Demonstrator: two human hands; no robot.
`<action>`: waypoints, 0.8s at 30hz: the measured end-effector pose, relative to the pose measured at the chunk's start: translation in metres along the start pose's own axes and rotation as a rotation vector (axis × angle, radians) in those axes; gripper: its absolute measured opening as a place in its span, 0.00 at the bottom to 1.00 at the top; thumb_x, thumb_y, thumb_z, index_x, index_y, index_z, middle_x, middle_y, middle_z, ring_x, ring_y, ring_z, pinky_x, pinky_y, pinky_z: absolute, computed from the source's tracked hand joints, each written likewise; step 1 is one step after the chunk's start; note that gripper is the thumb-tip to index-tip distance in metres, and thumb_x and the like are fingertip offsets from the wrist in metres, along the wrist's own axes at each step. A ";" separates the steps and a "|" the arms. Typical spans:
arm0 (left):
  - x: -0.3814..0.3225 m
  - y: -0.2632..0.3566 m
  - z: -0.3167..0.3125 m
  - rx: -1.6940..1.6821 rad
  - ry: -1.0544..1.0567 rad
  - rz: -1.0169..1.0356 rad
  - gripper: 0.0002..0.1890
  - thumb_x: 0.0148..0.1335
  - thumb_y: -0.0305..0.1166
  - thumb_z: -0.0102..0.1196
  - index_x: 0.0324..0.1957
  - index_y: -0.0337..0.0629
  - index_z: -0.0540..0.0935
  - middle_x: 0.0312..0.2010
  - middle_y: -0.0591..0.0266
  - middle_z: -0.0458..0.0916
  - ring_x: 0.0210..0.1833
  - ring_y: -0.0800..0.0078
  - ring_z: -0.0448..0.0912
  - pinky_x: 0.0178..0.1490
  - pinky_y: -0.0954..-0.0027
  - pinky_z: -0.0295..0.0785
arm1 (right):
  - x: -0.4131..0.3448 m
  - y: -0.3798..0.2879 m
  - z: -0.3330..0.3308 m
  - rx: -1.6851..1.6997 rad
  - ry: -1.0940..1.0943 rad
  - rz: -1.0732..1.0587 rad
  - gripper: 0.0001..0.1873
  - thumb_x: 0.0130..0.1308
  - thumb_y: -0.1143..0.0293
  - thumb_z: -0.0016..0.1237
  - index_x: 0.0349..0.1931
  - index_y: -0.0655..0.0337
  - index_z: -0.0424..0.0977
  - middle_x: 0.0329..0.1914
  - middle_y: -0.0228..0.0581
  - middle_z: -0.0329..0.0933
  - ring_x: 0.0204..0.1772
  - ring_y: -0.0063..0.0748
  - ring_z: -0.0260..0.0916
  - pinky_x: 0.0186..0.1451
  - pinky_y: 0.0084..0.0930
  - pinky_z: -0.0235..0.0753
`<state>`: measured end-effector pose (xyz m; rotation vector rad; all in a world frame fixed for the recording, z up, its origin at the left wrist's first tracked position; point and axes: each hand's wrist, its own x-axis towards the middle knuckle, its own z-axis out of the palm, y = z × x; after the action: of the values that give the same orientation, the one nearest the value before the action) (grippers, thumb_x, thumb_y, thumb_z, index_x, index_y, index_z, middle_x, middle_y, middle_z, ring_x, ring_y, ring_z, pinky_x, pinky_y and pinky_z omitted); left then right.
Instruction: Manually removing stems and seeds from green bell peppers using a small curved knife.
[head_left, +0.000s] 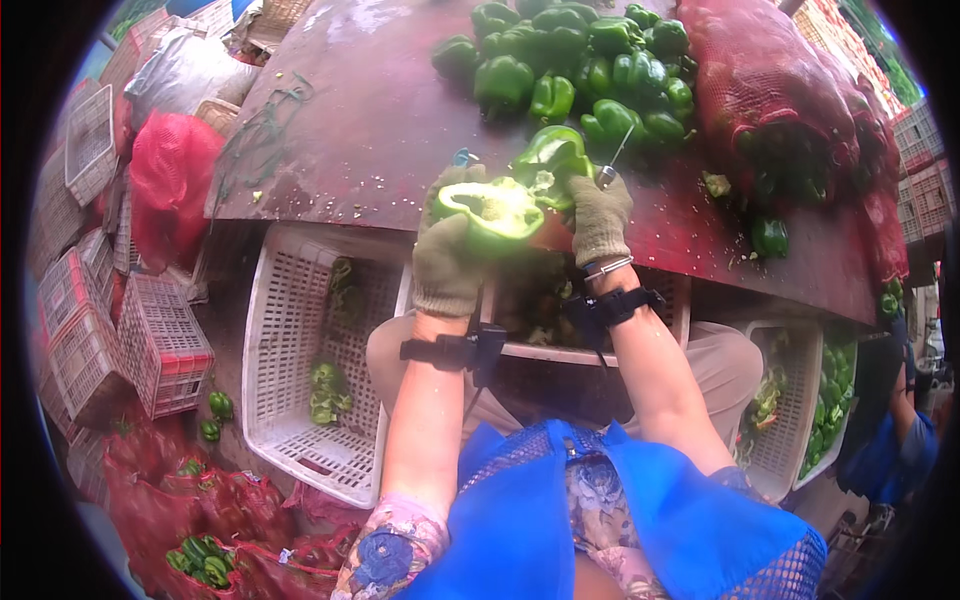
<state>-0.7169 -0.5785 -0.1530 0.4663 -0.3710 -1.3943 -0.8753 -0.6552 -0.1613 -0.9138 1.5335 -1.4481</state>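
My left hand, in a knitted glove, holds a cut half of a green bell pepper, its pale seed core facing up. My right hand, gloved too, holds a second cut piece of green pepper and a small knife whose blade points up and away. The two pieces are close together over the table's near edge. Whole green peppers lie heaped on the red-brown table beyond my hands. A blue bit shows at my left fingertips; what it is, I cannot tell.
A white plastic crate with pepper pieces stands left of my legs, another crate between them. More crates with peppers stand at right. Red mesh sacks lie on the table and on the floor at left. Another person is at far right.
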 end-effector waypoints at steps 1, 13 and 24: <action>-0.004 0.003 0.003 0.005 0.015 0.057 0.19 0.59 0.27 0.48 0.53 0.34 0.73 0.49 0.49 0.76 0.49 0.61 0.78 0.55 0.61 0.76 | 0.001 -0.003 0.002 0.065 0.024 0.089 0.09 0.52 0.71 0.57 0.33 0.63 0.75 0.21 0.34 0.75 0.16 0.23 0.68 0.18 0.22 0.67; -0.112 0.165 -0.025 0.299 -0.065 0.568 0.40 0.61 0.41 0.58 0.71 0.39 0.56 0.68 0.47 0.61 0.70 0.54 0.60 0.71 0.48 0.57 | -0.090 -0.067 0.068 -0.337 -0.680 -0.214 0.18 0.50 0.65 0.66 0.37 0.65 0.76 0.30 0.35 0.79 0.31 0.23 0.74 0.35 0.23 0.75; -0.125 0.139 0.008 1.044 0.038 0.578 0.29 0.46 0.24 0.59 0.55 0.36 0.73 0.52 0.55 0.75 0.57 0.64 0.74 0.63 0.64 0.68 | -0.167 -0.089 0.078 -0.019 -1.322 0.184 0.20 0.51 0.70 0.61 0.45 0.67 0.76 0.35 0.41 0.79 0.33 0.30 0.76 0.37 0.24 0.76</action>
<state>-0.6214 -0.4400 -0.0715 1.1202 -1.1137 -0.5376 -0.7399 -0.5414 -0.0596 -1.2919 0.5769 -0.4142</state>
